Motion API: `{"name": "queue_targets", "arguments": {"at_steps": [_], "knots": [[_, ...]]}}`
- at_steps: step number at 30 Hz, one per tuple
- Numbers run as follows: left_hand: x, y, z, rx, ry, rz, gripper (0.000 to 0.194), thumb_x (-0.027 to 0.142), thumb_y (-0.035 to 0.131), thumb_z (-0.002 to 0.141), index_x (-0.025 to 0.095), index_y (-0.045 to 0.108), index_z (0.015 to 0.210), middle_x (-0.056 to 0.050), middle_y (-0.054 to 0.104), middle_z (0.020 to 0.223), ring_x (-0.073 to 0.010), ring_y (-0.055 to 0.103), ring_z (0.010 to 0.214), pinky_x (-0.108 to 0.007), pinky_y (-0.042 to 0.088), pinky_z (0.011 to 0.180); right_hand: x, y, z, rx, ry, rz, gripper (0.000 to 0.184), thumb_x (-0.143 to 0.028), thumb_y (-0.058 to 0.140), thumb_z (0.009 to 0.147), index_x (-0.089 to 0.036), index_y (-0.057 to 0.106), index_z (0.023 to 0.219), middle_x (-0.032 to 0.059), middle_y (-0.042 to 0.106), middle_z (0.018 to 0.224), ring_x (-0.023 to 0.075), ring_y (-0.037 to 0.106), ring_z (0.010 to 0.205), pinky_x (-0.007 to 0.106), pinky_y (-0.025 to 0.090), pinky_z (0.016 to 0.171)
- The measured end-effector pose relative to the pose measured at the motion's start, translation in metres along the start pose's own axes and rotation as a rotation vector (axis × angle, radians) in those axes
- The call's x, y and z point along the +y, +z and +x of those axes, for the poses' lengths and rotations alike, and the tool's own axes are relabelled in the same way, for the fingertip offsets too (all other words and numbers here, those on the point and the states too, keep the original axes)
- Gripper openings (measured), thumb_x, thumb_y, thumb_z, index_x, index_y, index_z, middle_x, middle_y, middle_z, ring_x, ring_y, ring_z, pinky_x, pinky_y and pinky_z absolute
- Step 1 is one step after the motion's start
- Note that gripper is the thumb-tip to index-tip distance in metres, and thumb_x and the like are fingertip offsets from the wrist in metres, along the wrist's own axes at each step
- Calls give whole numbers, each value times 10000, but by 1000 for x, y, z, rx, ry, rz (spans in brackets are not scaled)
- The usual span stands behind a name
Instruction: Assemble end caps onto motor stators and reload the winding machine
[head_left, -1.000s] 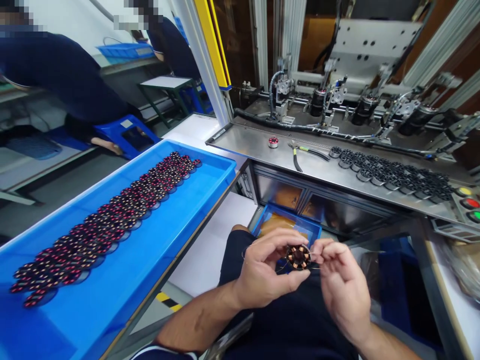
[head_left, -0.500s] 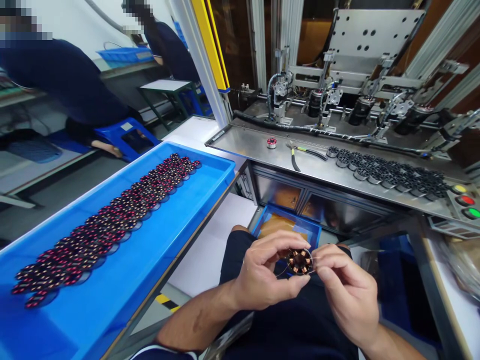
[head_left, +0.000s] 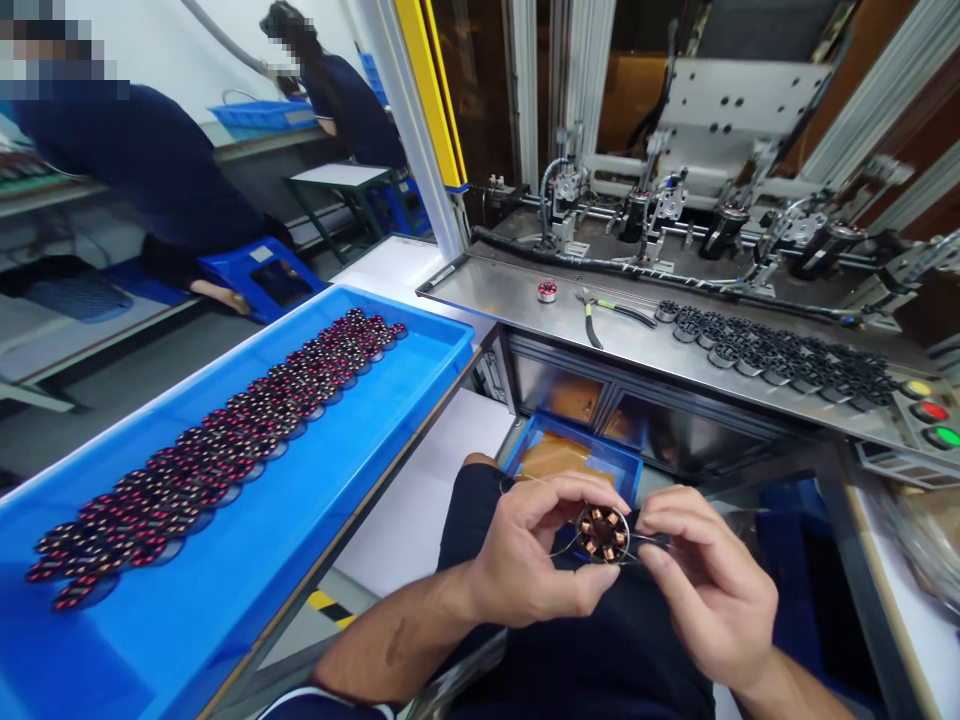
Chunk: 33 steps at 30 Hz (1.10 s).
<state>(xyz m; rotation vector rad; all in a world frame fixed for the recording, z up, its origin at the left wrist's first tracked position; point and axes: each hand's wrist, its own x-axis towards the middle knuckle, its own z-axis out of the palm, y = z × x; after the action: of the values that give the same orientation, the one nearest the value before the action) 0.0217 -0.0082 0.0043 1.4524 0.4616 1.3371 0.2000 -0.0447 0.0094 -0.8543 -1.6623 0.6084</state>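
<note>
Holding a small, round, silver-rimmed ring with copper coils (head_left: 618, 538) above the lap, the left hand (head_left: 525, 548) grips it between thumb and fingers while the right hand (head_left: 712, 590) pinches thin, loose wires (head_left: 646, 538) beside it, so this piece looks unfinished. Many similar dark rings with red and copper-coloured coils (head_left: 232, 430) lie packed in a long blue plastic tray (head_left: 330, 480), apparently done; dark grey slotted rings (head_left: 780, 350) on the silvery metal desk (head_left: 495, 280) show no copper and seem untouched.

Tray (head_left: 319, 480) left, bench (head_left: 491, 290) ahead, stator (head_left: 619, 538) between hands (head_left: 529, 565)
</note>
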Motion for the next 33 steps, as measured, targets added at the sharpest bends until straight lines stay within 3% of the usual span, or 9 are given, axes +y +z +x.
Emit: {"name": "queue_targets", "arguments": {"at_steps": [6, 13, 18, 21, 26, 30, 33], "knots": [[3, 3, 1, 37, 42, 54, 510, 13, 747, 581, 177, 696, 1061, -92, 750, 954, -198, 720, 833, -267, 609, 724, -10, 6, 2, 49, -43, -53, 270, 51, 612, 808, -176, 663, 946, 29, 634, 771, 169, 600, 742, 347, 504, 667], [6, 9, 4, 140, 148, 238, 475, 26, 742, 583, 175, 697, 1032, -94, 763, 931, -215, 724, 835, -304, 610, 750, -17, 17, -6, 103, -30, 6, 292, 22, 609, 813, -211, 685, 973, 30, 646, 755, 184, 607, 689, 400, 529, 665], [8, 5, 3, 68, -73, -44, 419, 71, 773, 605, 164, 703, 1007, -89, 749, 929, -179, 705, 792, -249, 591, 699, -6, -2, 2, 18, -51, 38, 359, -68, 705, 810, -215, 672, 1136, 70, 645, 871, 226, 616, 822, 419, 538, 701], [10, 3, 1, 26, -249, -171, 389, 97, 792, 593, 156, 712, 969, -80, 752, 889, -178, 705, 780, -263, 587, 724, 0, -14, 14, -123, -77, 27, 474, -144, 759, 801, -278, 650, 1243, 95, 647, 996, 252, 613, 918, 449, 546, 742], [13, 2, -1, -47, -438, -238, 407, 112, 811, 563, 147, 711, 956, -87, 770, 894, -188, 723, 779, -276, 580, 750, 0, -21, 32, -318, -182, 30, 462, -180, 764, 817, -351, 665, 1234, 88, 653, 1092, 248, 618, 955, 454, 561, 741], [12, 0, 1, -95, -524, -354, 354, 136, 827, 609, 146, 706, 942, -78, 772, 843, -164, 723, 726, -241, 566, 705, -2, -18, 30, -316, -215, -17, 444, -128, 758, 812, -350, 688, 1190, 69, 669, 1067, 222, 618, 932, 406, 570, 714], [8, 0, 1, -117, -554, -458, 367, 209, 863, 634, 143, 712, 962, -74, 765, 819, -161, 719, 698, -233, 561, 657, -4, -17, 19, -198, -265, -180, 410, -101, 738, 814, -344, 702, 1143, 47, 692, 972, 203, 626, 867, 367, 569, 671]]}}
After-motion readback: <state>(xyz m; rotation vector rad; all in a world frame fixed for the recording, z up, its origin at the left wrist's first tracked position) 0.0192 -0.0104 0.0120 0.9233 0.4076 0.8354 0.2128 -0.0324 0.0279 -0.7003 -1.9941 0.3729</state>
